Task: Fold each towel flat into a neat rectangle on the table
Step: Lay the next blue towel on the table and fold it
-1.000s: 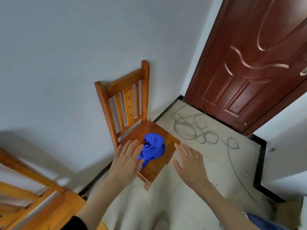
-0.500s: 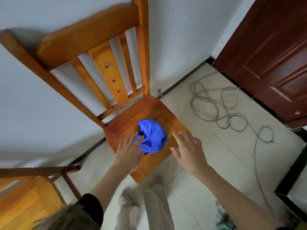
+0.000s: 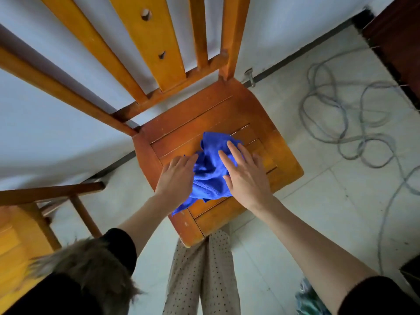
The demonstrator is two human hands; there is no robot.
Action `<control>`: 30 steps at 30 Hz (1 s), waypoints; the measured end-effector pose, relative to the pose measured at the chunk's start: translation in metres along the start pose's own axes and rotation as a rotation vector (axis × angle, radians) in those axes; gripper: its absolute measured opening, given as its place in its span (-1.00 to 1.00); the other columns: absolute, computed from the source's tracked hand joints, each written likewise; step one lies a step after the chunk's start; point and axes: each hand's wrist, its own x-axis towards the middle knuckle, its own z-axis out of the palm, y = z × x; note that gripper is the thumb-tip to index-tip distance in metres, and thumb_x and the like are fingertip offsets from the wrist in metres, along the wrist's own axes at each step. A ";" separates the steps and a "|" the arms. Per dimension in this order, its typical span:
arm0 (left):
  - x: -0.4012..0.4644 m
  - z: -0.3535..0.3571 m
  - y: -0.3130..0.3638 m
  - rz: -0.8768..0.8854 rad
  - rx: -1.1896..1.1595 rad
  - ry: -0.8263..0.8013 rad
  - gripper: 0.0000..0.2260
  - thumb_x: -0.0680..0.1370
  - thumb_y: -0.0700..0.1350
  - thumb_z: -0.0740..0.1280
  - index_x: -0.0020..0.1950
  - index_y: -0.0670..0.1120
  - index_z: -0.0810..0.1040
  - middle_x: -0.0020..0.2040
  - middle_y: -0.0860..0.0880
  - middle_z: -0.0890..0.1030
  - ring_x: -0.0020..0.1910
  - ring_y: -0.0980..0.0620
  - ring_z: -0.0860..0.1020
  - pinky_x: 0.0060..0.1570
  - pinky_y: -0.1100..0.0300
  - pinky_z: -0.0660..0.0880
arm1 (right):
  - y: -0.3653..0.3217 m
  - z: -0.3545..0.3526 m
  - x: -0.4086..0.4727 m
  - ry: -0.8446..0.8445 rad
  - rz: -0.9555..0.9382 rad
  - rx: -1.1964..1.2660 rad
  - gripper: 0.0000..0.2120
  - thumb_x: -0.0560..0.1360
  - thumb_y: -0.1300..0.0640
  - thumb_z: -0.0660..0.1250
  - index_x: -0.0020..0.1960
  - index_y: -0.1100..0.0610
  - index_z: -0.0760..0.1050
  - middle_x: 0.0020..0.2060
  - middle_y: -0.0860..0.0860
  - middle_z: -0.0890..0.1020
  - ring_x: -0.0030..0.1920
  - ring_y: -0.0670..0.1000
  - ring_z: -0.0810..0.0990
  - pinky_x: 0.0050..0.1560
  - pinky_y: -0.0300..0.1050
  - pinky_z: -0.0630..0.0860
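The left hand is lying at the left edge of the crumpled blue towel, fingers straight and relaxed, touching the cloth but gripping nothing. The towel is sitting bunched on the seat of the wooden chair, one corner trailing toward the seat's front edge. The right hand is resting flat on the towel's right side, fingers spread and holding nothing. To do this step well, each hand should probably be finding a corner and drawing the cloth out flat before any folding. The hands are covering much of the towel, so its corners are hard to make out, and no desk is showing here.
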 end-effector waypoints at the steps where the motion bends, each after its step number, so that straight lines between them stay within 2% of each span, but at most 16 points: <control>1: 0.005 0.001 0.001 -0.003 0.005 -0.012 -0.62 0.60 -0.13 0.14 0.44 -0.04 0.27 0.33 -0.04 0.42 0.34 -0.05 0.32 0.28 0.09 0.24 | -0.001 0.004 0.003 -0.028 0.016 -0.001 -0.46 0.54 0.08 0.25 0.47 0.06 0.18 0.50 0.09 0.15 0.46 0.11 0.17 0.31 0.11 0.25; 4: 0.008 -0.003 0.003 0.003 -0.020 -0.014 -0.73 0.59 -0.09 0.17 0.27 -0.05 0.47 0.15 -0.06 0.52 0.19 -0.06 0.43 0.19 0.11 0.27 | -0.004 0.008 0.004 -0.037 0.083 -0.002 -0.54 0.54 0.08 0.24 0.41 0.06 0.27 0.44 0.09 0.26 0.38 0.12 0.28 0.23 0.09 0.30; 6: 0.001 -0.015 0.004 0.021 -0.113 0.022 -0.78 0.58 -0.12 0.21 0.19 -0.09 0.53 0.07 -0.09 0.56 0.08 -0.10 0.50 0.14 0.11 0.31 | -0.005 -0.001 0.005 0.023 0.099 0.012 -0.57 0.48 0.05 0.35 0.32 0.11 0.41 0.31 0.12 0.43 0.25 0.14 0.44 0.12 0.10 0.38; 7: -0.006 -0.023 0.004 0.058 -0.143 0.049 -0.80 0.57 -0.14 0.24 0.15 -0.12 0.56 0.02 -0.10 0.58 0.01 -0.13 0.53 0.11 0.10 0.33 | -0.005 -0.007 0.007 0.062 0.077 0.029 -0.51 0.42 0.04 0.42 0.31 0.12 0.43 0.28 0.13 0.48 0.20 0.15 0.49 0.06 0.10 0.43; 9: -0.020 -0.046 0.008 0.170 -0.132 0.119 -0.88 0.54 -0.20 0.31 0.03 -0.15 0.60 -0.08 -0.10 0.60 -0.11 -0.16 0.57 0.04 0.04 0.41 | -0.007 -0.020 0.011 0.082 -0.047 0.107 -0.36 0.36 0.05 0.49 0.39 0.09 0.37 0.35 0.14 0.42 0.23 0.17 0.47 0.05 0.12 0.46; 10: -0.028 -0.058 0.011 0.218 -0.106 0.151 -0.92 0.51 -0.22 0.36 -0.03 -0.16 0.62 -0.14 -0.09 0.60 -0.16 -0.15 0.58 0.00 0.02 0.44 | -0.011 -0.027 0.014 0.060 -0.120 0.154 -0.35 0.37 0.05 0.48 0.41 0.05 0.34 0.40 0.11 0.36 0.28 0.16 0.43 0.08 0.13 0.44; 12: -0.041 -0.085 0.017 0.276 -0.058 0.182 -0.94 0.44 -0.24 0.44 -0.11 -0.14 0.62 -0.20 -0.06 0.60 -0.21 -0.11 0.60 -0.09 0.00 0.48 | -0.020 -0.042 0.016 -0.036 -0.196 0.236 -0.51 0.43 0.03 0.40 0.34 -0.01 0.42 0.45 0.00 0.28 0.37 0.09 0.30 0.20 0.12 0.36; 14: -0.050 -0.112 0.021 0.316 -0.056 0.212 -0.92 0.42 -0.25 0.44 -0.12 -0.13 0.61 -0.19 -0.05 0.60 -0.20 -0.08 0.59 -0.10 0.02 0.46 | -0.027 -0.054 0.015 -0.109 -0.215 0.228 -0.68 0.47 -0.02 0.31 0.21 -0.01 0.51 0.43 -0.11 0.29 0.40 -0.01 0.22 0.25 0.08 0.27; 17: -0.062 -0.156 0.021 0.314 -0.126 0.274 -0.92 0.46 -0.30 0.36 -0.11 -0.15 0.60 -0.16 -0.08 0.57 -0.18 -0.09 0.53 -0.11 0.12 0.39 | -0.030 -0.087 0.010 -0.066 -0.182 0.219 -0.71 0.46 -0.08 0.30 0.10 0.04 0.54 0.18 -0.09 0.53 0.27 -0.02 0.36 0.18 -0.02 0.27; 19: -0.075 -0.185 0.019 0.283 -0.183 0.311 -0.89 0.47 -0.33 0.31 -0.08 -0.17 0.59 -0.13 -0.09 0.55 -0.15 -0.09 0.51 -0.12 0.14 0.40 | -0.029 -0.120 0.004 0.039 -0.163 0.294 -0.81 0.42 -0.05 0.35 -0.11 0.06 0.51 -0.13 -0.03 0.60 0.03 0.03 0.49 0.04 -0.02 0.32; 20: -0.082 -0.198 0.018 0.270 -0.206 0.342 -0.88 0.47 -0.34 0.31 -0.07 -0.18 0.59 -0.13 -0.10 0.55 -0.16 -0.10 0.51 -0.15 0.14 0.40 | -0.028 -0.135 0.000 0.053 -0.162 0.325 -0.83 0.40 -0.04 0.38 -0.21 0.03 0.44 -0.27 -0.03 0.57 -0.12 0.04 0.51 -0.08 -0.05 0.35; 22: -0.099 -0.224 0.012 0.245 -0.219 0.410 -0.87 0.46 -0.37 0.32 -0.08 -0.18 0.59 -0.12 -0.11 0.55 -0.20 -0.11 0.52 -0.21 0.16 0.39 | -0.030 -0.165 -0.008 0.031 -0.162 0.372 -0.73 0.38 -0.01 0.39 -0.32 -0.04 0.30 -0.44 -0.10 0.42 -0.38 -0.06 0.43 -0.34 -0.18 0.29; 24: -0.123 -0.250 0.008 0.206 -0.219 0.460 -0.87 0.46 -0.37 0.31 -0.07 -0.19 0.58 -0.11 -0.12 0.54 -0.21 -0.12 0.52 -0.23 0.11 0.43 | -0.039 -0.193 -0.014 -0.081 -0.152 0.422 -0.71 0.39 -0.01 0.36 -0.36 -0.02 0.27 -0.49 -0.07 0.39 -0.46 -0.11 0.36 -0.42 -0.21 0.23; 27: -0.165 -0.282 0.005 0.151 -0.210 0.554 -0.86 0.46 -0.38 0.29 -0.08 -0.19 0.58 -0.12 -0.12 0.53 -0.20 -0.10 0.50 -0.23 0.07 0.46 | -0.057 -0.227 -0.020 -0.190 -0.203 0.444 -0.81 0.41 0.00 0.35 -0.28 0.06 0.43 -0.41 0.00 0.52 -0.35 0.02 0.48 -0.37 -0.15 0.29; 28: -0.181 -0.292 0.005 0.127 -0.203 0.592 -0.86 0.47 -0.38 0.28 -0.09 -0.19 0.58 -0.12 -0.11 0.52 -0.20 -0.08 0.49 -0.23 0.09 0.45 | -0.063 -0.239 -0.022 -0.208 -0.224 0.442 -0.83 0.42 0.00 0.36 -0.23 0.08 0.47 -0.36 -0.01 0.56 -0.30 0.02 0.51 -0.35 -0.18 0.32; 30: -0.215 -0.312 0.005 0.061 -0.205 0.683 -0.86 0.48 -0.38 0.27 -0.09 -0.20 0.57 -0.10 -0.11 0.52 -0.20 -0.03 0.46 -0.22 0.11 0.42 | -0.079 -0.269 -0.029 -0.210 -0.292 0.423 -0.90 0.42 0.00 0.38 -0.19 -0.01 0.50 -0.33 -0.10 0.57 -0.28 -0.07 0.53 -0.34 -0.31 0.35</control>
